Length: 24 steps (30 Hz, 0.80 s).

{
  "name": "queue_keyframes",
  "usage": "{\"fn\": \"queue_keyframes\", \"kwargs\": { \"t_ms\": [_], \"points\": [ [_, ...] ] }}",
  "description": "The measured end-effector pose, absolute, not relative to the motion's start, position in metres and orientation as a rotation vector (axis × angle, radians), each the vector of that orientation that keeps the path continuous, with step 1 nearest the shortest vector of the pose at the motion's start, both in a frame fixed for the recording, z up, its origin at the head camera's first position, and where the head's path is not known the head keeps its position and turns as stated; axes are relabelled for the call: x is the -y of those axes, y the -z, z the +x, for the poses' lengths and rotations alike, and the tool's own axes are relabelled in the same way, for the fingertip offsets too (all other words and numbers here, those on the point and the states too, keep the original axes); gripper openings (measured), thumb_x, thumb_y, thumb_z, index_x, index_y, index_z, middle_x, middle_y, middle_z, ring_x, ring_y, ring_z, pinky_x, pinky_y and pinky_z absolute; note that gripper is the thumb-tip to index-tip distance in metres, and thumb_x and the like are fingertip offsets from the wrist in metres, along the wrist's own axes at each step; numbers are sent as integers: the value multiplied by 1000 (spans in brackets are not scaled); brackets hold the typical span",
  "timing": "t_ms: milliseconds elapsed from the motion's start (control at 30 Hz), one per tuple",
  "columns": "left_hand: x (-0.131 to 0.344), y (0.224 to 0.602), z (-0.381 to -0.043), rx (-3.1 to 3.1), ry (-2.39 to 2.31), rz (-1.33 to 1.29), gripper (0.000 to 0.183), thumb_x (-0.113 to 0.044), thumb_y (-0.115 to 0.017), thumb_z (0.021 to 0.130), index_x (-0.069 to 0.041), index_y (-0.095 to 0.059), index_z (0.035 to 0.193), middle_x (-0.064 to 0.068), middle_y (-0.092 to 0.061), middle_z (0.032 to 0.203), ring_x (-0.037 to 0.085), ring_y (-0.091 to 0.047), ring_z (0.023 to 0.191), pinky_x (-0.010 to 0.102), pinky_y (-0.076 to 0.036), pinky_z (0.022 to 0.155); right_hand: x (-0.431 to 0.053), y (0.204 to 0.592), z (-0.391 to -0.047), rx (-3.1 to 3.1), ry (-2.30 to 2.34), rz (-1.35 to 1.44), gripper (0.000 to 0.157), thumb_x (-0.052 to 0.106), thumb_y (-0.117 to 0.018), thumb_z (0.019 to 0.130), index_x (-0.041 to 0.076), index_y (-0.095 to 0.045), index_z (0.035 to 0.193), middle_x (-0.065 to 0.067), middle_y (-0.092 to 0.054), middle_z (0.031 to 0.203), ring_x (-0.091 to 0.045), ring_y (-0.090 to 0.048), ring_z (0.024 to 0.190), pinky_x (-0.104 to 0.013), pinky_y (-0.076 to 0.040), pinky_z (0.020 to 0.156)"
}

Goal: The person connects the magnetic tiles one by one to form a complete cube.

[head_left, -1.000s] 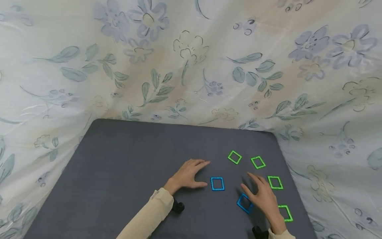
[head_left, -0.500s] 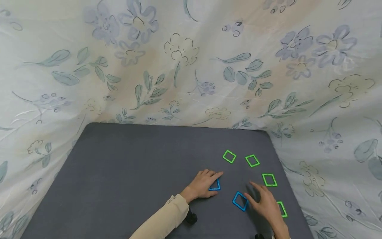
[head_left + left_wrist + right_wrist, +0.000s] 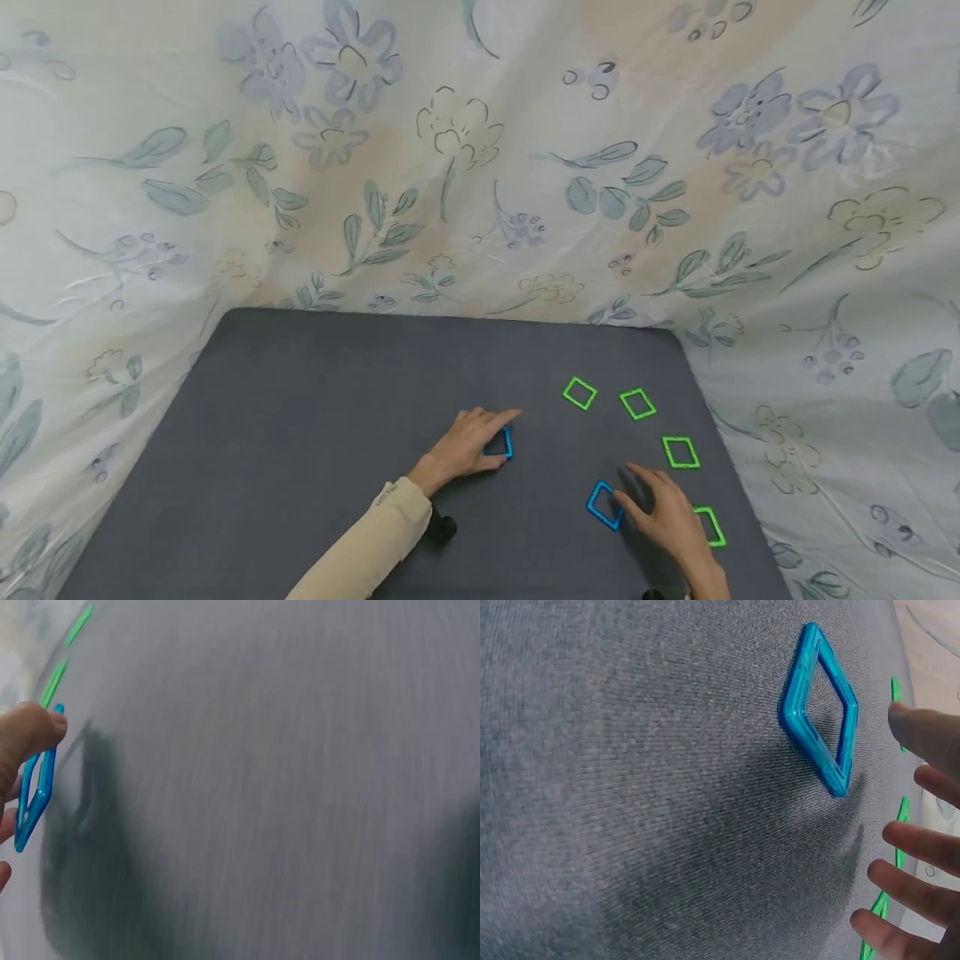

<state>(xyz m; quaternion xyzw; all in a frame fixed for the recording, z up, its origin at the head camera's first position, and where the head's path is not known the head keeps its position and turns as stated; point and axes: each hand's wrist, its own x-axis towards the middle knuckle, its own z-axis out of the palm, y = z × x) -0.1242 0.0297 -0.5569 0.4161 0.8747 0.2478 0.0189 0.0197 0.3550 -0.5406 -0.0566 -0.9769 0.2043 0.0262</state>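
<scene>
My left hand pinches a blue square magnetic tile, an open frame, left of the other pieces. In the left wrist view the thumb covers part of this blue tile, and a shadow falls on the cloth beside it. A second blue square tile lies flat near the front right. Just right of it hovers my right hand, fingers spread and holding nothing. In the right wrist view that second tile sits apart from the fingertips.
Several green square tiles curve along the right side of the dark grey table: two at the back, one farther right, and one partly hidden by the right hand. A floral curtain surrounds the back and sides.
My left hand reached right to the blue tile, took hold of it and drew it left. The right hand shifted slightly away from the second blue tile. The head view turned a little.
</scene>
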Motion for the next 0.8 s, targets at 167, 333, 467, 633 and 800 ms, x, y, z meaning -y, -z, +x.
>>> {"fn": "queue_keyframes", "kwargs": {
  "t_ms": [167,333,467,633,800],
  "points": [
    [13,557,-140,-2734,-840,1199,79,-26,-81,89,-16,-40,157,8,-65,139,30,-61,119,53,-42,99,-354,536,18,3068,-627,-108,66,39,-86,81,0,-66,132,-22,-69,116,-43,-67,105,-59,-54,89],
    [36,564,-147,-2720,-848,1116,83,-25,-82,88,-16,-38,158,7,-65,141,30,-60,120,54,-41,101,-351,534,16,3182,-653,-69,85,50,-87,76,-1,-61,138,-22,-66,120,-41,-65,107,-58,-53,90],
    [42,567,-149,-2701,-864,1052,84,-26,-83,87,-17,-39,158,5,-66,140,28,-59,120,53,-41,102,-347,534,14,3233,-671,-66,92,53,-87,74,-2,-58,142,-22,-63,123,-41,-63,109,-59,-52,90],
    [46,564,-150,-2712,-864,1026,83,-27,-83,86,-13,-41,157,9,-65,139,31,-59,122,56,-42,104,-343,535,12,3238,-646,-60,95,56,-88,71,-2,-59,141,-20,-63,121,-38,-61,107,-58,-52,89],
    [47,560,-151,-2833,-707,938,77,-42,-85,82,-9,-56,146,12,-64,135,32,-57,120,54,-45,96,-344,534,11,3264,-592,-88,100,57,-91,65,0,-60,141,-16,-62,115,-31,-58,99,-53,-52,84]
  ]
}}
